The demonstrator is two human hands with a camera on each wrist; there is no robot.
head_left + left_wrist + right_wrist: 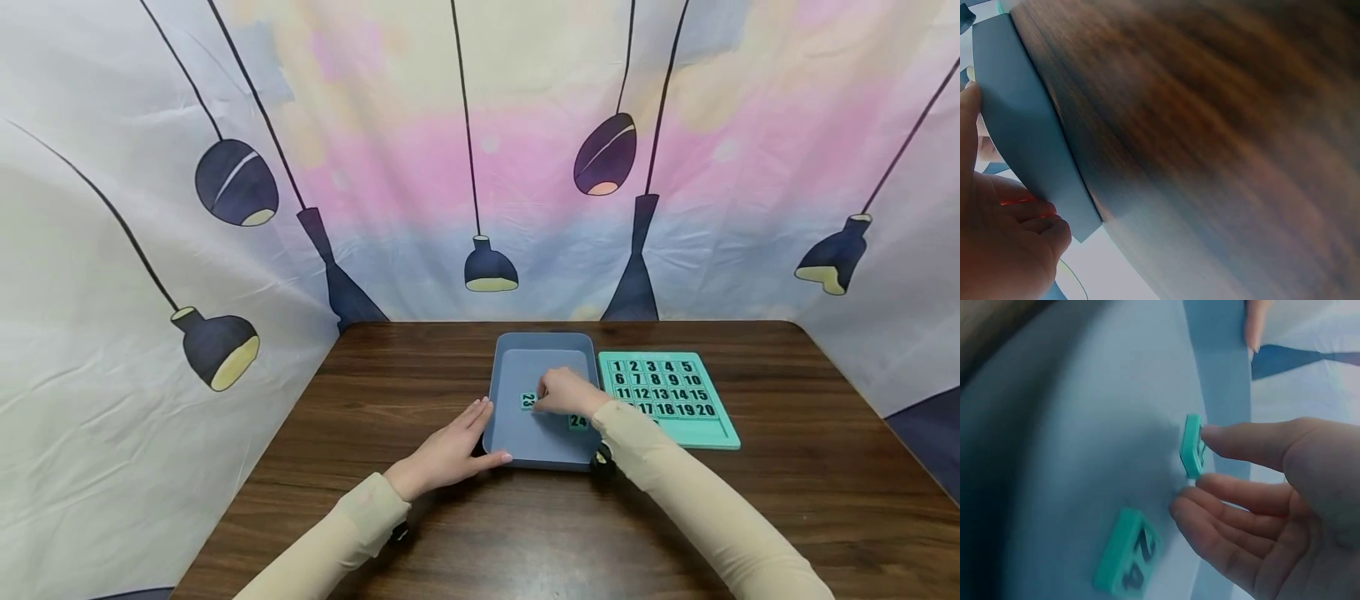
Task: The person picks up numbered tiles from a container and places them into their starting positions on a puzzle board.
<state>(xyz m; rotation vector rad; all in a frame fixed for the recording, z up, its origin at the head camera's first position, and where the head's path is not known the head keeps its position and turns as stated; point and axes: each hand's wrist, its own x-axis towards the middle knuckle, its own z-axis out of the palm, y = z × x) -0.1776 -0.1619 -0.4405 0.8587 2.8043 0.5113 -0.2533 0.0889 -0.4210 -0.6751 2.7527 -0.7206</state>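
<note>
A shallow blue-grey tray [506,447] lies on the table, with two green number tiles in it. My right hand [567,392] reaches over the tray, its thumb and index finger at the edges of the tile marked 23 [528,401], whose digits are turned sideways. Close below those fingers lies the tile marked 24 [1129,553], flat on the tray floor. At the tray's near left corner, my left hand [447,446] rests with fingers stretched along the left wall and thumb on the front rim. The left wrist view shows its fingers [1032,215] against the tray's outer wall.
Right of the tray lies a turquoise number board [720,429] with rows of numbered tiles; my right sleeve [660,467] covers part of its lower left. Both stand on a brown wooden table [397,367]. Behind it hangs a cloth [405,167] printed with lamps.
</note>
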